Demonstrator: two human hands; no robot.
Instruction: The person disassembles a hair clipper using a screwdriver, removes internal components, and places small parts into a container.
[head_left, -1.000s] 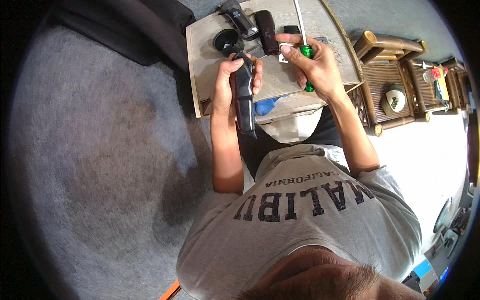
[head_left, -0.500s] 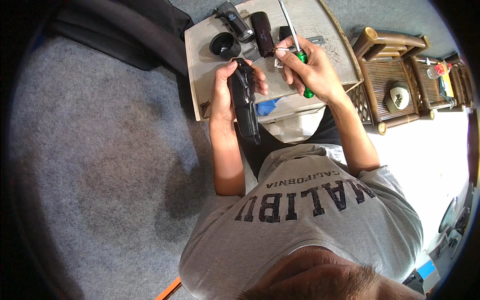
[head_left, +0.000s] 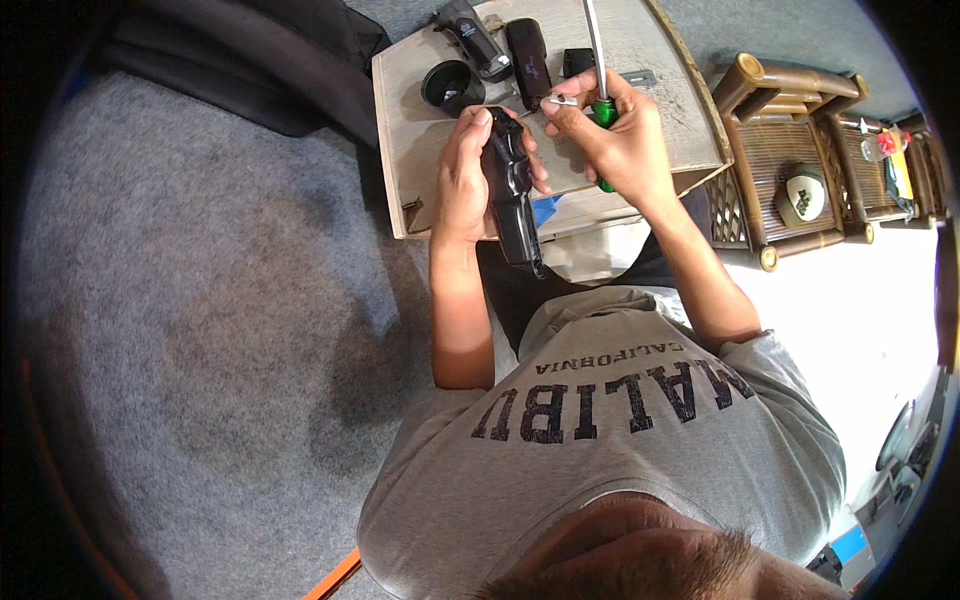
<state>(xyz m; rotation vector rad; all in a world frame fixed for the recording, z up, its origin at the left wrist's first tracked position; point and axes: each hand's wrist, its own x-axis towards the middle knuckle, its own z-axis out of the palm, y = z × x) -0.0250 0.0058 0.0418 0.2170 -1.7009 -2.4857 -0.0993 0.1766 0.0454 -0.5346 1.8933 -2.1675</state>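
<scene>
My left hand (head_left: 464,182) is wrapped around a black hair clipper body (head_left: 516,205), which stands tilted over the table's near edge. In my right hand (head_left: 628,140) a screwdriver (head_left: 606,112) with a green handle and steel shaft is held against the palm, its shaft pointing away. The thumb and forefinger of that hand also pinch a small whitish piece (head_left: 563,100), too small to make out. Beyond my hands lie a dark maroon casing (head_left: 528,62), a black clipper-like housing (head_left: 472,40), a round black cup (head_left: 450,88) and a small black block (head_left: 577,62).
The worn wooden table (head_left: 415,150) carries a flat metal piece (head_left: 638,77) at its right. Bamboo chairs (head_left: 790,150) stand to the right, with a cap (head_left: 800,195) and a plastic bottle (head_left: 880,147) on them. Dark cloth (head_left: 250,60) hangs at the left over grey carpet (head_left: 230,300).
My left hand has shifted slightly right with the clipper body, which has turned a little. The screwdriver's shaft has become more upright, and the small piece has turned in my fingertips.
</scene>
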